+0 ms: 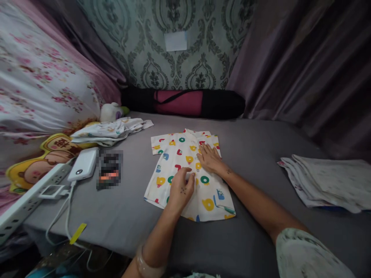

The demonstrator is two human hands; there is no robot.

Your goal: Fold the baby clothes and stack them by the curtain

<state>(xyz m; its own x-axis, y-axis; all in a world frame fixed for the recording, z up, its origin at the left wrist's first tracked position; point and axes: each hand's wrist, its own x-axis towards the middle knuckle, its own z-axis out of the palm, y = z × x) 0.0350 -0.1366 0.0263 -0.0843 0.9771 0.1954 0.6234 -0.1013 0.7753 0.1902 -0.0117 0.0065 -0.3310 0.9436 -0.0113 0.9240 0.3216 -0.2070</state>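
A small white child's shirt (174, 158) with coloured ring and shape prints lies spread flat on the grey bed sheet (249, 146), collar toward the far wall. My left hand (182, 187) rests on its middle, fingers curled together as if pinching the cloth. My right hand (209, 157) lies flat on the shirt's upper right part, fingers stretched out and pressing down.
A pile of pale clothes (111, 130) lies at the left, folded pale cloths (327, 181) at the right. A white power bank (84, 164) with cable, a blurred dark item (109, 170), a cartoon cushion (43, 158) and a black-and-pink roll bag (185, 102) are around.
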